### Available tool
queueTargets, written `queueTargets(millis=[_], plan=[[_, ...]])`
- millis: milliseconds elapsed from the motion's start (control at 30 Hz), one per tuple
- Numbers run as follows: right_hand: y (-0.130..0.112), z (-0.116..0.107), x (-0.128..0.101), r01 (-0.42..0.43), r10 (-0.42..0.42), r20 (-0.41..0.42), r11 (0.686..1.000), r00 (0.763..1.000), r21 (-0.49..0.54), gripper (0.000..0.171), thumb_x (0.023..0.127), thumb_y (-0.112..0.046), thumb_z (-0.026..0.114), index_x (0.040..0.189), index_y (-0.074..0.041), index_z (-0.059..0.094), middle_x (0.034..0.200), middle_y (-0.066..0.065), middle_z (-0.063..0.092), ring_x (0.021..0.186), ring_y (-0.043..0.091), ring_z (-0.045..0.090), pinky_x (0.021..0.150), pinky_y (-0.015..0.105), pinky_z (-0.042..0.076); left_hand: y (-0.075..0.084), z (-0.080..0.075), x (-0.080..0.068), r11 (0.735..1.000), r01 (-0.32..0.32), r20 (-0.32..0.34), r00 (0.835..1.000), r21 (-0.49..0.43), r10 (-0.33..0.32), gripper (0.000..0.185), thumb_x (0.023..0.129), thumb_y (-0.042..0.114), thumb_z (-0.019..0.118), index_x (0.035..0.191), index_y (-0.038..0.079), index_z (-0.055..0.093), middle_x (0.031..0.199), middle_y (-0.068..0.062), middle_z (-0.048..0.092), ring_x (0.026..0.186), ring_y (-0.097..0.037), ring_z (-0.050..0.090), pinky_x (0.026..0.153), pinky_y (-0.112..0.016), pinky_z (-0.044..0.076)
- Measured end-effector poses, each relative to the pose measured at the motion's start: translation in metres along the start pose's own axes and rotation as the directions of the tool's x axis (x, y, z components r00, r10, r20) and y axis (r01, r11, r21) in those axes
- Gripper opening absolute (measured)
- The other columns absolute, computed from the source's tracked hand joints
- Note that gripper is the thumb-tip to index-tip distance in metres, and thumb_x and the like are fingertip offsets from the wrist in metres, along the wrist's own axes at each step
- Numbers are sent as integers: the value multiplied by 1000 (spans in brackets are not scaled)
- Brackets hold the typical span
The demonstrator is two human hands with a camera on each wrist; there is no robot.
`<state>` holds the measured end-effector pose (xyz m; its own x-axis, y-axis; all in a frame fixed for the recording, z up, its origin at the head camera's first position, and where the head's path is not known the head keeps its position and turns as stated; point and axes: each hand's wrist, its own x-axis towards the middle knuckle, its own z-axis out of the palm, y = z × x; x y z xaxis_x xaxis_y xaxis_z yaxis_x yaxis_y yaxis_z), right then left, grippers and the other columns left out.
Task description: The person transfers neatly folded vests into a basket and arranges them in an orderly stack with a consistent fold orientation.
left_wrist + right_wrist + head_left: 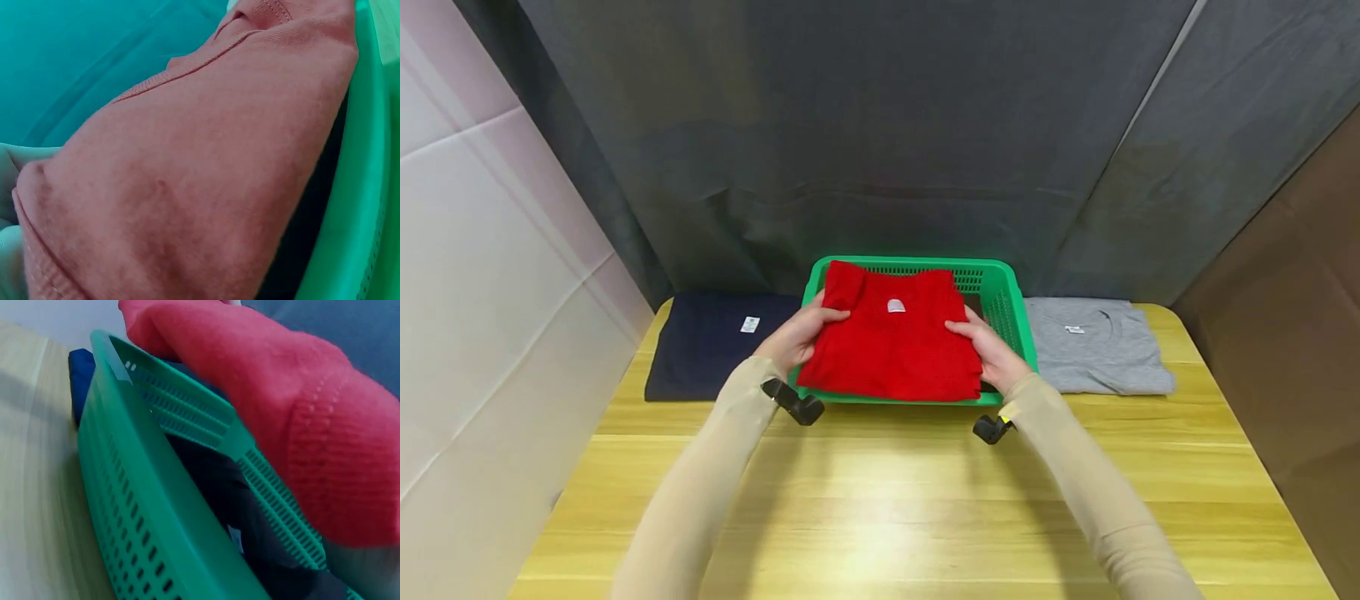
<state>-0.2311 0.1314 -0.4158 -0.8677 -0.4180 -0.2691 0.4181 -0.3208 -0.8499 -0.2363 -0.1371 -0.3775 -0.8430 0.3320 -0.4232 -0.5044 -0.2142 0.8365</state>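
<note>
A folded red shirt (891, 346) hangs over the green plastic basket (1007, 293), held from both sides. My left hand (799, 336) grips its left edge, thumb on top. My right hand (992, 348) grips its right edge. The left wrist view is filled by the red shirt (187, 181) with the green basket wall (350, 212) beside it. In the right wrist view the red shirt (300, 419) sits above the basket rim (156, 506), and a dark garment (237, 506) lies inside the basket.
A folded navy shirt (715, 343) lies left of the basket and a folded grey shirt (1097, 343) lies right of it, on a wooden table (895, 508). A dark curtain (880, 133) hangs behind. A pale wall (482, 292) stands at the left.
</note>
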Motion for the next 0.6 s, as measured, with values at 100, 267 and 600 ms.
queueTargets(millis=[100,267,600], plan=[[-1,-4,0,0,0,2,1000,1000,7,52,97,-13,35,145,-18,15,110,-2,50,89,9,58,73,26,50,0,3,4,1000,7,-2,1000,21,-6,56,93,6,41,138,31,19,113,-6,44,84,-17,60,68,-34,54],[-4,-8,0,6,-6,14,1000,1000,18,50,97,-11,35,143,-17,18,109,-1,52,89,10,59,73,27,51,0,6,8,1000,-1,-14,1000,21,2,58,93,5,41,140,29,18,115,-5,43,87,-16,57,68,-31,53],[-12,-13,0,14,-14,2,1000,1000,1,46,97,-11,36,141,-14,22,102,-4,56,85,9,59,70,25,51,-3,10,14,1000,-14,-30,999,-18,14,58,93,7,41,141,27,16,112,-4,44,82,-14,60,66,-29,54]])
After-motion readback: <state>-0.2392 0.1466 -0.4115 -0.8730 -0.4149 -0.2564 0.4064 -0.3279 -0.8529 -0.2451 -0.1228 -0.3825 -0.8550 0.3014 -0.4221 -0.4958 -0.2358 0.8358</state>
